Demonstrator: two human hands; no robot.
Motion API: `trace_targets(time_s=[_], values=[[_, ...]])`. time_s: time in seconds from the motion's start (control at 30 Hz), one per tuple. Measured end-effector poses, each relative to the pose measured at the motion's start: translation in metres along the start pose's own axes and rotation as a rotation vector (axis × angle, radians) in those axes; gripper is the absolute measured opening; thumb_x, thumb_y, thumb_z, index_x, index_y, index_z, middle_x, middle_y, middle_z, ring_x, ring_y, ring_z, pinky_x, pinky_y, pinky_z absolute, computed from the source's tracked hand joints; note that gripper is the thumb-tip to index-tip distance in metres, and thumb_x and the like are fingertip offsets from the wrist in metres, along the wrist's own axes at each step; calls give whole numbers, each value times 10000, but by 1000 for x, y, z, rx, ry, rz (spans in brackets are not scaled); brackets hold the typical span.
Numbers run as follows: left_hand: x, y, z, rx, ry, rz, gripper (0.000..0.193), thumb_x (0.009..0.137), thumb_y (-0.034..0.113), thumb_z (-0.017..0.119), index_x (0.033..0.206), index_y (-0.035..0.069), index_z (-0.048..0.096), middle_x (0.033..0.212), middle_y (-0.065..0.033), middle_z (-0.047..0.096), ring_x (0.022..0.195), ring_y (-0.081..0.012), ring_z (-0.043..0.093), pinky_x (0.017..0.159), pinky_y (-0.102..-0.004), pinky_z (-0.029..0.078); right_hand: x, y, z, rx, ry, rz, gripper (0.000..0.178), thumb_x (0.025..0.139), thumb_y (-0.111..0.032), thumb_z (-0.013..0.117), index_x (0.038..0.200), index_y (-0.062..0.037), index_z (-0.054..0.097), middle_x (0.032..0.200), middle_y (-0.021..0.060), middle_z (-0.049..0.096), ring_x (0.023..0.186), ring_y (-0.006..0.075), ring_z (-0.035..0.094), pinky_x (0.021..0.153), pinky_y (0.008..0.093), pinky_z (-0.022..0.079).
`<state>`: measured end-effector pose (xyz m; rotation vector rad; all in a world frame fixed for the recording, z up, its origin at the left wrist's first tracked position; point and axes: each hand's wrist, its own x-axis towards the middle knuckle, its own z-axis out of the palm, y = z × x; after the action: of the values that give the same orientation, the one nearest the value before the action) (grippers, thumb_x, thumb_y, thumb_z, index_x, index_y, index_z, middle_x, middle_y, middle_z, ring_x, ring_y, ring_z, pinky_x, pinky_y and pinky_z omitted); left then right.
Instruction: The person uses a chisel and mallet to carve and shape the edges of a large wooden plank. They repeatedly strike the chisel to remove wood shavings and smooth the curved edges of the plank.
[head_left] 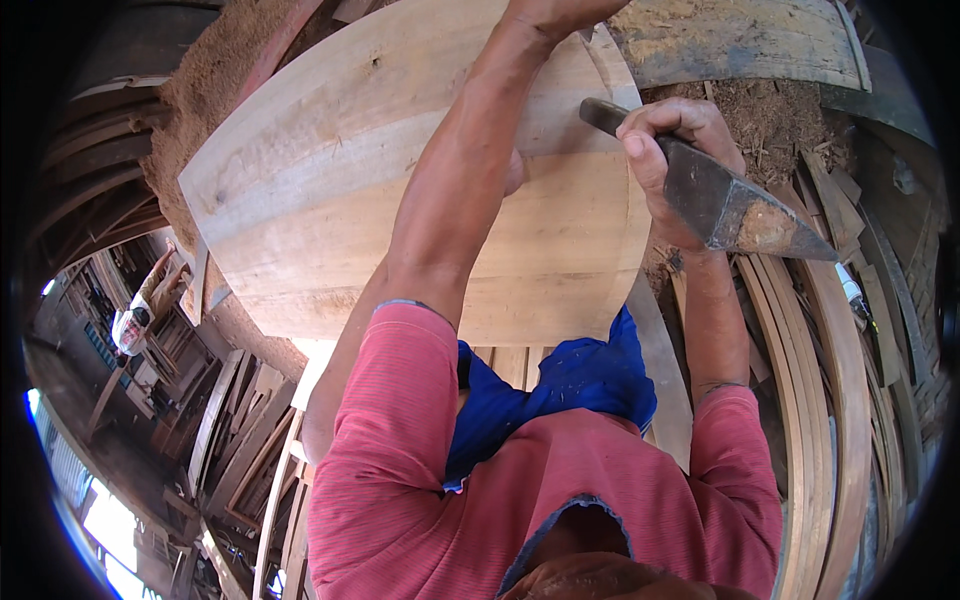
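Observation:
My right hand point(685, 135) is closed round a hand tool with a dark wedge-shaped metal head point(735, 205). Its wide part tapers to a rusty point at the lower right, and a rounded dark end sticks out on the left. At the top edge my left hand point(568, 14) reaches over the far right of a broad pale wooden panel point(400, 210). The frame cuts that hand off, and its fingers are mostly hidden; a small bit of metal point(587, 34) shows just beneath it. The panel has joined planks and a curved left edge.
Sawdust point(205, 100) lies round the panel. A weathered board point(735, 45) is at the far right, and long timber strips point(800, 400) run along the right. More lumber point(235, 430) is stacked at left, where another person point(133, 325) is some way off.

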<state>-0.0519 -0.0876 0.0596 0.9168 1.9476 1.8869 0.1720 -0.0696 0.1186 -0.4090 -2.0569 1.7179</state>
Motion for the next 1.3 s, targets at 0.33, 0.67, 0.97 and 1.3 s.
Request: trace_targets(time_s=[0.33,0.67,0.97,1.3], values=[[4,8,-2,36,-43,-23,306,790,88,835,1025,39,646,897,-20,701,827,-102,668,761,-281,562,2,1,0,-87,-14,-37,177,944,-135,750,995,-42,608,920,63,687,848,125,658,768,274,519],[-3,1,1,-35,-205,69,288,785,68,819,1000,60,629,858,2,674,796,-95,641,734,-274,543,3,5,1,4,16,-22,174,923,-135,772,990,-66,627,903,32,675,812,105,631,735,264,513],[-5,0,10,-54,-168,-18,311,776,49,812,1024,65,625,864,12,664,800,-84,627,729,-272,534,5,24,-12,-48,77,-60,158,897,-161,796,962,-57,697,876,21,706,785,146,654,741,310,529],[-21,5,-4,45,-255,25,279,729,72,825,944,87,647,853,8,655,797,-100,615,740,-292,536,66,-74,-116,-501,215,-622,159,937,70,662,1096,67,650,946,201,744,830,252,743,784,369,631]])
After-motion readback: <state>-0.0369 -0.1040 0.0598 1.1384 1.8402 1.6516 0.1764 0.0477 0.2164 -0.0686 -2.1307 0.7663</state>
